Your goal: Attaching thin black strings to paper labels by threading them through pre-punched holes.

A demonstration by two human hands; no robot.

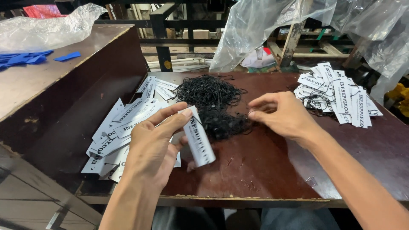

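A person seated at a dark brown worktop (272, 170) is holding a white paper tag (198, 138) in the left hand (153, 145), the fingers (170, 111) closing on its upper end so the tag is hanging tilted above the near middle of the worktop. The right hand (283, 114) is reaching into a tangle of black strings (215, 106) lying in the middle, its thumb and forefinger pinching together at the heap's right edge (whether a single string is actually caught between them is too fine to tell).

To the left, a loose pile of white tags (121, 127) is spilling across the worktop's left edge; these are showing no strings. At the far right, a smaller stack of tags (341, 96) is lying with black loops trailing from it, which suggests those are already strung. Judging by the two piles, the work is looking well short of halfway: the plain pile is the larger, and plenty of string is remaining.

Clear plastic sheeting (264, 30) is hanging behind the worktop, and blue scraps (25, 58) are resting on a raised wooden surface (51, 81) at the far left.
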